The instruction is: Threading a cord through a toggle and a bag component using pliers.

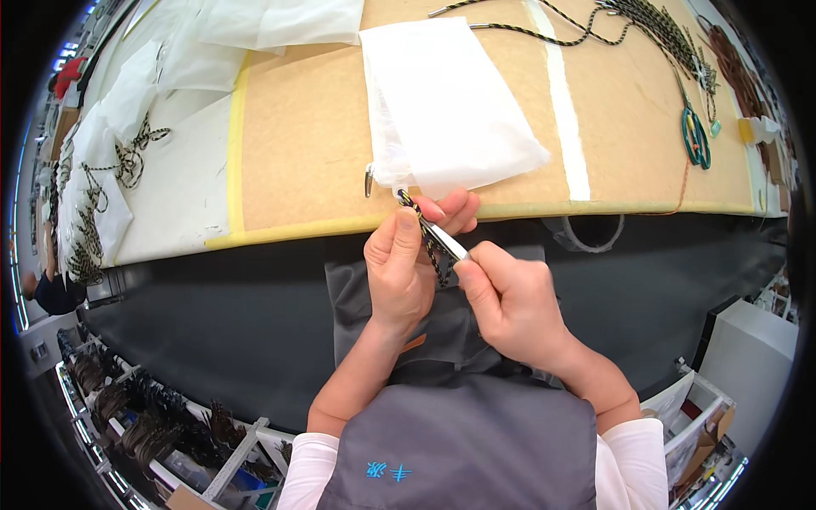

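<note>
Just in front of the table edge, my left hand (405, 268) pinches a black-and-yellow braided cord (406, 201) between thumb and fingers, with a loop of it hanging below. My right hand (514, 302) is closed around a slim, pale metal tool (448, 244). Its tapered end touches or lies very close to the cord; whether it passes through the braid I cannot tell. The cord's upper end meets the bottom corner of a white translucent bag (450, 110) lying flat on the table. A small metal piece (368, 181) sticks out beside that corner.
Several white bags with cords (127, 153) lie at the table's left. Teal-handled scissors (695, 140), a bundle of dark cords (654, 21) and a white bottle (759, 130) are at the right. A tape ring (586, 234) hangs below the table edge (306, 228).
</note>
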Demonstrator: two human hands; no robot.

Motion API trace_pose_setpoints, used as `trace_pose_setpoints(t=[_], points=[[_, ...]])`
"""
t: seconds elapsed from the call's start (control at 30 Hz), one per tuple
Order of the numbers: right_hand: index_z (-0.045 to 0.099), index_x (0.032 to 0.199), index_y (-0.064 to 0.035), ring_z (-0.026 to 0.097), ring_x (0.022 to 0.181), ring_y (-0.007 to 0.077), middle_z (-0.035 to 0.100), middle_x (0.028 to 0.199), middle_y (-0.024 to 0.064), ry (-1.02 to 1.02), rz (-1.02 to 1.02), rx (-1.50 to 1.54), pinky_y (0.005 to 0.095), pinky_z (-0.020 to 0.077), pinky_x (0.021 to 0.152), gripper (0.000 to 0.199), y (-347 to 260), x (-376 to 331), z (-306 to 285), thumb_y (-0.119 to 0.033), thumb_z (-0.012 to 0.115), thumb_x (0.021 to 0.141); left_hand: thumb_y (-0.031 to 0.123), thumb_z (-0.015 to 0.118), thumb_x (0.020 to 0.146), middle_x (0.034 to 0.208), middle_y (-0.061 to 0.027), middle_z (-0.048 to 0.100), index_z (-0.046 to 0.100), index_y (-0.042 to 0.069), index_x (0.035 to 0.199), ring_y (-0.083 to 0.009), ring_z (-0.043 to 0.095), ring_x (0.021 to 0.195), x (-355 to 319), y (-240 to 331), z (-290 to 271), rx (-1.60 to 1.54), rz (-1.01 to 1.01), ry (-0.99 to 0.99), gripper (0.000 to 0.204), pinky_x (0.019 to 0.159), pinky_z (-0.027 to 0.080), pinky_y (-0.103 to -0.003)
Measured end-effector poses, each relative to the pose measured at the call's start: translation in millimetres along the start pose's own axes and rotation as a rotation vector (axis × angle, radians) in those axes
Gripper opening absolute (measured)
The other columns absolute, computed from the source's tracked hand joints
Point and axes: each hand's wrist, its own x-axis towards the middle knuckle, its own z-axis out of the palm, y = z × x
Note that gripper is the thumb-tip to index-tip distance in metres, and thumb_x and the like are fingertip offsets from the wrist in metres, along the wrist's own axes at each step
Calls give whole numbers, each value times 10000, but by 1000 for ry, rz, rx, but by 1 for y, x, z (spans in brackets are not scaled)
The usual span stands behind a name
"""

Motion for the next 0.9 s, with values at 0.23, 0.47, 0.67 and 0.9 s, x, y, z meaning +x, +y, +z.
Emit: trace_pose_setpoints(t=[0.23, 0.47, 0.67, 0.9], points=[[551, 824, -92, 291, 438, 57, 367, 537, -78, -512, 816, 1428, 241, 238, 415, 326, 7, 5, -18, -303, 477, 1062, 293, 383, 1109, 1285, -237, 641, 583, 13, 1126, -392, 619, 1227, -4, -1, 0, -23, 15, -7, 345, 997, 544, -490], [573, 845, -47, 516, 478, 231, 513, 567, 122, -20, 10, 2, 358, 405, 477, 215, 6, -5, 6, -189, 599, 1004, 284, 384, 1109, 1274, -240, 644, 591, 0, 1141, -394, 631, 1207, -4, -2, 3, 53, 51, 25, 353, 983, 553, -491], [612, 1110, -37, 348, 554, 47, 407, 629, -56, -313, 376, 739, 223, 300, 517, 295, 5, -4, -13, -289, 461, 1087, 273, 381, 1108, 1293, -262, 630, 596, -30, 1204, -408, 602, 1243, -6, 7, 0, -33, -28, -6, 384, 1043, 515, -497], [586, 1165, -35, 295, 574, 13, 369, 658, -89, -391, 553, 899, 200, 255, 520, 303, -2, -16, -27, -280, 418, 1103, 242, 393, 1102, 1294, -272, 626, 605, -47, 1206, -416, 593, 1254, -11, 3, 4, -41, -70, -20, 373, 1071, 489, -500]])
